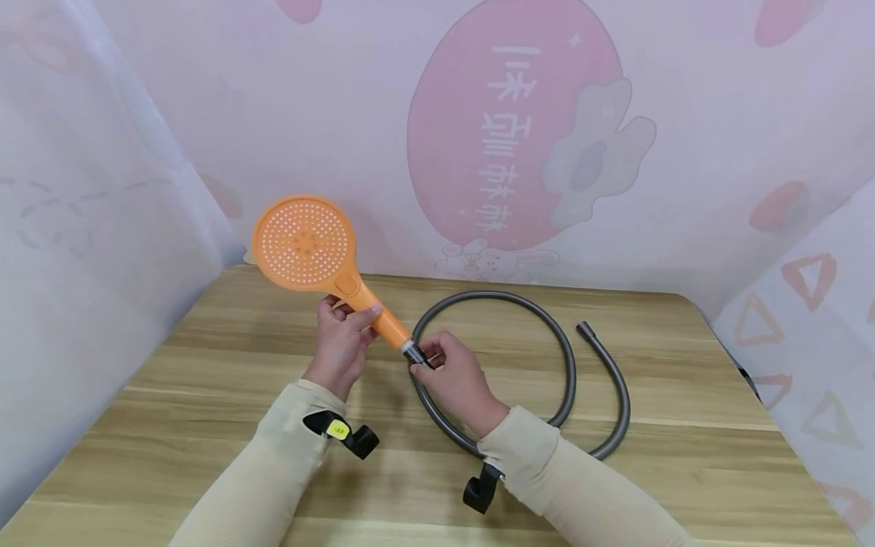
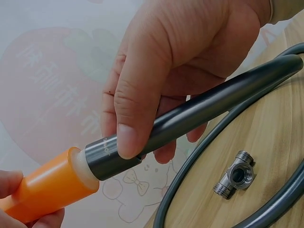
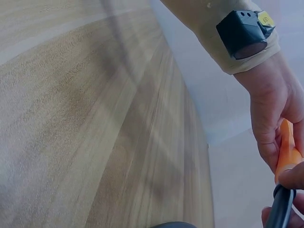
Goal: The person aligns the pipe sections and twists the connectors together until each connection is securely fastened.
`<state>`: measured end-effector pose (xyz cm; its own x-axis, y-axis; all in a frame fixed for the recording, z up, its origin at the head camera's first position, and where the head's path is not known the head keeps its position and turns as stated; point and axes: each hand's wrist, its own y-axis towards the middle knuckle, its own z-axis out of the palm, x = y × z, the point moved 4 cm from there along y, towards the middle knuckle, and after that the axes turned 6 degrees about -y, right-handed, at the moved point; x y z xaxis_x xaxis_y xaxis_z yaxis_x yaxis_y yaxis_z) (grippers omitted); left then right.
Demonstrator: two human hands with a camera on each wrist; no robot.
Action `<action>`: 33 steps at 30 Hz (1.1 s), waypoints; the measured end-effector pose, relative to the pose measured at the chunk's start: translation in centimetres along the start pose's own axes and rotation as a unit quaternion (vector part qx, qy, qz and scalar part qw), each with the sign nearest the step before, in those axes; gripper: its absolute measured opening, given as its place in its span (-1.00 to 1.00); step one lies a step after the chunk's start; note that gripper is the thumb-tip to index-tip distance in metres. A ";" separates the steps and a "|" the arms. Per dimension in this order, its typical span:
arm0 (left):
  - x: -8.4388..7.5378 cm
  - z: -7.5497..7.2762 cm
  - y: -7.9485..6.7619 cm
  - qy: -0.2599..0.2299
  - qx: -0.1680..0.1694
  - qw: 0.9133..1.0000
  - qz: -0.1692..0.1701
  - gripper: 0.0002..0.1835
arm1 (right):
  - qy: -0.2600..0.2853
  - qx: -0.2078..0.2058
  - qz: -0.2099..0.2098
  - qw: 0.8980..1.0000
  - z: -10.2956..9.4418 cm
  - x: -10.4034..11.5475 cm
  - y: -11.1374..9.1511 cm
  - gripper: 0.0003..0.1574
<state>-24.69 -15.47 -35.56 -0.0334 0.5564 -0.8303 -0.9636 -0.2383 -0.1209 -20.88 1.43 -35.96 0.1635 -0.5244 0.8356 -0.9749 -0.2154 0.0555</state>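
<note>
An orange shower head [image 1: 304, 241] is held up by its handle in my left hand [image 1: 339, 346], spray face toward me. At the handle's lower end, my right hand [image 1: 459, 380] pinches the dark connector [image 2: 111, 159] of a grey shower hose [image 1: 570, 365] between thumb and fingers. In the left wrist view the connector meets a whitish collar [image 2: 84, 164] on the handle's end; how far it is screwed on I cannot tell. The hose loops over the table, its other end fitting [image 1: 585, 330] lying free at the right.
A metal T-shaped threaded fitting [image 2: 235, 175] lies on the wooden table [image 1: 683, 471] within the hose loop, seen in the left wrist view. Behind the table hangs a printed pale curtain [image 1: 328, 114]. Small cameras [image 1: 362, 441] are strapped to both wrists.
</note>
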 end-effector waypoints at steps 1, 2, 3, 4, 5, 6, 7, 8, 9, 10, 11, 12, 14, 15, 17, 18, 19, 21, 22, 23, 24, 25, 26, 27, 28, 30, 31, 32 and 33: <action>0.0 0.0 0.0 -0.001 0.000 1.000 0.000 -0.29 | -0.001 -0.001 0.000 1.000 0.0 0.0 0.0 -0.72; 0.0 0.0 0.0 0.000 0.000 1.000 0.000 -0.28 | 0.000 -0.001 -0.001 1.000 0.1 0.0 0.0 -0.73; 0.0 0.0 0.0 0.001 0.000 1.000 0.001 -0.28 | 0.000 -0.002 -0.003 1.000 0.1 0.0 0.0 -0.73; 0.0 0.0 0.1 0.002 0.001 1.000 0.001 -0.27 | 0.001 -0.002 -0.004 1.000 0.1 0.0 0.0 -0.74; 0.0 0.0 0.1 0.004 0.002 1.000 0.001 -0.27 | 0.003 -0.002 -0.005 1.000 0.1 0.0 0.0 -0.74; 0.0 0.0 0.1 0.006 0.002 1.000 0.002 -0.27 | 0.004 -0.002 -0.008 1.000 0.2 0.0 0.0 -0.74; 0.0 0.0 0.1 0.008 0.002 1.000 0.002 -0.27 | 0.004 -0.002 -0.010 1.000 0.2 0.0 0.0 -0.75; 0.0 0.0 0.1 0.010 0.002 1.000 0.003 -0.27 | 0.005 -0.002 -0.011 1.000 0.2 -0.1 0.0 -0.75; 0.0 0.0 0.1 0.010 0.001 1.000 0.004 -0.27 | 0.005 -0.002 -0.012 1.000 0.2 -0.1 0.0 -0.75; 0.0 0.0 0.1 0.010 0.001 1.000 0.005 -0.28 | 0.006 -0.001 -0.013 1.000 0.2 -0.2 0.0 -0.75; 0.0 0.0 0.1 0.010 0.001 1.000 0.006 -0.28 | 0.008 -0.001 -0.012 1.000 0.2 -0.2 0.0 -0.76; 0.1 0.0 0.1 0.010 0.001 1.000 0.006 -0.28 | 0.009 -0.001 -0.011 1.000 0.2 -0.3 0.0 -0.76; 0.1 0.0 0.1 0.008 0.000 1.000 0.008 -0.28 | 0.012 0.001 -0.008 1.000 0.2 -0.3 0.1 -0.76; 0.1 0.0 0.1 0.007 0.001 1.000 0.008 -0.28 | 0.012 0.001 -0.006 1.000 0.2 -0.3 0.1 -0.76; 0.1 -0.1 0.1 0.006 0.001 1.000 0.010 -0.28 | 0.014 0.002 -0.004 1.000 0.2 -0.3 0.1 -0.75; 0.1 -0.1 0.1 0.005 0.000 1.000 0.010 -0.28 | 0.013 0.002 -0.005 1.000 0.2 -0.3 0.1 -0.75; 0.1 -0.1 0.1 0.005 -0.001 1.000 0.011 -0.28 | 0.012 0.003 -0.006 1.000 0.2 -0.3 0.1 -0.75; 0.2 -0.1 0.2 0.005 -0.003 1.000 0.011 -0.28 | 0.010 0.004 -0.007 1.000 0.2 -0.3 0.2 -0.74; 0.2 -0.1 0.2 0.006 -0.004 1.000 0.011 -0.28 | 0.009 0.005 -0.007 1.000 0.2 -0.3 0.2 -0.74; 0.2 -0.1 0.2 0.007 -0.005 1.000 0.011 -0.28 | 0.008 0.007 -0.008 1.000 0.2 -0.2 0.1 -0.74; 0.2 -0.1 0.2 0.007 -0.006 1.000 0.011 -0.27 | 0.005 0.008 -0.006 1.000 0.1 -0.2 0.1 -0.74; 0.3 -0.1 0.3 0.010 -0.006 1.000 0.011 -0.27 | 0.003 0.010 -0.006 1.000 0.1 -0.2 0.1 -0.74; 0.3 -0.1 0.2 0.011 -0.006 1.000 0.010 -0.27 | 0.001 0.011 -0.007 1.000 0.1 -0.2 0.1 -0.74; 0.2 -0.1 0.2 0.013 -0.007 1.000 0.010 -0.27 | -0.002 0.013 -0.009 1.000 0.1 -0.2 0.1 -0.74; 0.2 -0.1 0.2 0.015 -0.007 1.000 0.009 -0.27 | -0.004 0.014 -0.011 1.000 0.1 -0.2 0.2 -0.74; 0.2 -0.2 0.2 0.019 -0.007 1.000 0.009 -0.27 | -0.009 0.017 -0.017 1.000 0.2 -0.2 0.2 -0.74; 0.2 -0.2 0.2 0.022 -0.007 1.000 0.008 -0.27 | -0.011 0.018 -0.019 1.000 0.3 -0.3 0.2 -0.74; 0.2 -0.2 0.1 0.022 -0.008 1.000 0.007 -0.27 | -0.012 0.019 -0.021 1.000 0.3 -0.3 0.2 -0.73; 0.2 -0.2 0.1 0.022 -0.008 1.000 0.006 -0.27 | -0.013 0.020 -0.020 1.000 0.4 -0.3 0.2 -0.73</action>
<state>-24.74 -15.56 -35.91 -0.0332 0.5172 -0.8552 -0.9586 -0.2585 -0.1191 -21.05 1.25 -36.38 0.2072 -0.5352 0.8189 -0.9607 -0.2695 0.0669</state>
